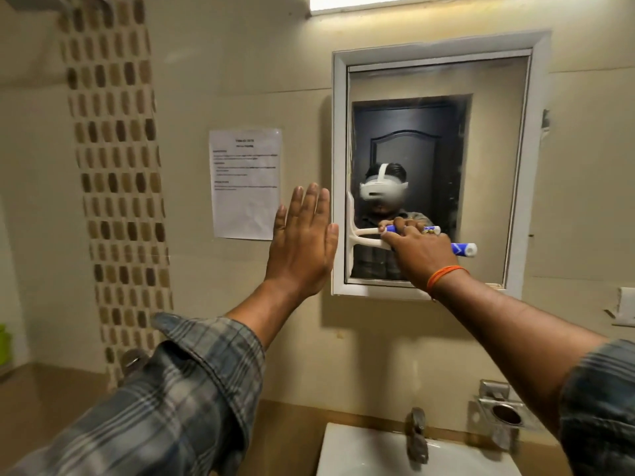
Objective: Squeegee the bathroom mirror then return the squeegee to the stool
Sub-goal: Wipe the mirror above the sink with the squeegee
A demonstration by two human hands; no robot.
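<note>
Squeegeeing the mirror [488, 139]: right hand [421, 250] fingers curled round the squeegee [357, 235] at the left frame edge, left hand [302, 242] flat, fingers straight; next, draw the blade rightward.

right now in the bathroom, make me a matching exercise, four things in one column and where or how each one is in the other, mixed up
Things:
1. left hand
2. right hand
3. printed sheet
4. tap

Places or states:
A. stuck on the wall, left of the mirror
B. grips the handle of the squeegee
C. flat and open, fingers straight, beside the mirror frame
D. over the white basin, below the mirror

Pairs: 1-C, 2-B, 3-A, 4-D
</note>
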